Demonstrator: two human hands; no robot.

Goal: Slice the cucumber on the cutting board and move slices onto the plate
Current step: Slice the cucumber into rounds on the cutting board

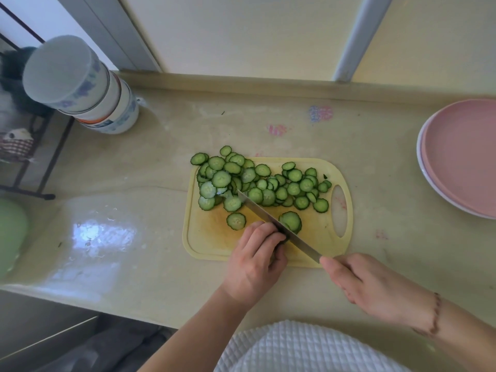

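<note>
I see the glossy beige stone counter (112,167) first, then the stack of round pink plates (464,157) at its right edge, well apart from the pale yellow plastic cutting board (212,237) in the middle. A heap of thin, dark-rimmed cucumber slices (257,183) covers the board's far half, a few spilling over its far-left corner onto the counter. The steel knife (279,226) lies diagonally, tip toward the heap, handle toward me on the right. My right hand (375,288) is curled round that handle. My left hand (257,259) sits with fingers bent over the last short cucumber stub (291,221), pinning it just beside the blade; most of the stub is hidden under those fingers and the knife. Its long axis seems to run across the blade, toward the left hand. I judge the slicing nearly finished; the plates lie to the right, so the right hand is nearer for carrying. The slices look wet and slippery.
</note>
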